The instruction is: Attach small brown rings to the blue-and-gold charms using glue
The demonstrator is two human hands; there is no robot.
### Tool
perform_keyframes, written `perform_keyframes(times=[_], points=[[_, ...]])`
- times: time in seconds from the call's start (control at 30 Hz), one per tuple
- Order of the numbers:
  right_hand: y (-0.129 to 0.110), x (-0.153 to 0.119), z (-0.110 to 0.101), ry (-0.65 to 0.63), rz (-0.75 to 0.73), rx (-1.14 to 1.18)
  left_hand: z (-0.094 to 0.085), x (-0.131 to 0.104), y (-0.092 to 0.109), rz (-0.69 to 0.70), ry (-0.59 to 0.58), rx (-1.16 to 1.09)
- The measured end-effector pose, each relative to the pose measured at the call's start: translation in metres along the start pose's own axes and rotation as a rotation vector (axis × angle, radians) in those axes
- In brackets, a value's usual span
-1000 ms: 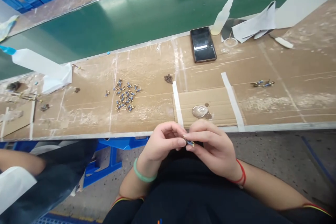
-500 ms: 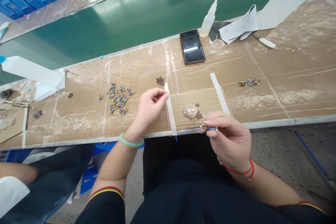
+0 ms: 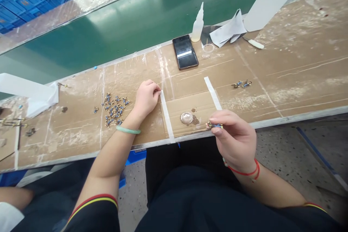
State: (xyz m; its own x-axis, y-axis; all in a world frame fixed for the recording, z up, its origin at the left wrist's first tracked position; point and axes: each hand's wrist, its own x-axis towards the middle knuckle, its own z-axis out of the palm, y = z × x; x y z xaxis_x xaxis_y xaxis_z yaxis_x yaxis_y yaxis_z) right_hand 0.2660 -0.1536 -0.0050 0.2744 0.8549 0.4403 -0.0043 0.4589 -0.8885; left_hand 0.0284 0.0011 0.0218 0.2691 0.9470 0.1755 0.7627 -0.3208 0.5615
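My left hand (image 3: 147,96) is closed in a pinch on the bench, over the spot of the small brown pile, which it hides; anything in its fingertips cannot be made out. Between thumb and fingers, my right hand (image 3: 235,137) holds a small blue and gold figure (image 3: 215,125) above the bench's front edge. A round clear dish (image 3: 186,117) lies between my hands, beside a dark wet spot. Left of my left hand is a cluster of blue and gold figures (image 3: 115,110). Two more figures (image 3: 241,84) lie to the right.
A black phone (image 3: 185,52), a squeeze bottle (image 3: 198,25), crumpled white paper (image 3: 228,30) and a white-handled tool (image 3: 255,44) lie along the back. White tape strips (image 3: 167,116) mark the cardboard. Another person's arm (image 3: 16,197) shows at the lower left.
My left hand has reached forward to the small brown pile, its fingers now touching down there. My right hand keeps hold of its figure. The camera view has shifted somewhat.
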Motion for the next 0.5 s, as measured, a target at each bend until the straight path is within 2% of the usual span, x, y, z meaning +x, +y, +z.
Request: perform_keyframes(times=[0.1,0.2,0.3,0.4,0.5], points=[[-0.001,0.007,0.008,0.091,-0.140,-0.081,0.002,-0.033,0.032,0.002,0.046,-0.223],[-0.008,0.017,0.023,0.211,-0.334,-0.166,0.010,-0.080,0.076,0.063,-0.008,-0.537],[-0.017,0.025,0.036,0.288,-0.409,-0.245,0.017,-0.117,0.113,0.085,-0.034,-0.764],[-0.023,0.026,0.042,0.333,-0.401,-0.267,0.023,-0.134,0.129,0.095,-0.015,-0.891],[-0.025,0.023,0.044,0.383,-0.413,-0.244,0.031,-0.137,0.128,0.159,0.059,-0.924]])
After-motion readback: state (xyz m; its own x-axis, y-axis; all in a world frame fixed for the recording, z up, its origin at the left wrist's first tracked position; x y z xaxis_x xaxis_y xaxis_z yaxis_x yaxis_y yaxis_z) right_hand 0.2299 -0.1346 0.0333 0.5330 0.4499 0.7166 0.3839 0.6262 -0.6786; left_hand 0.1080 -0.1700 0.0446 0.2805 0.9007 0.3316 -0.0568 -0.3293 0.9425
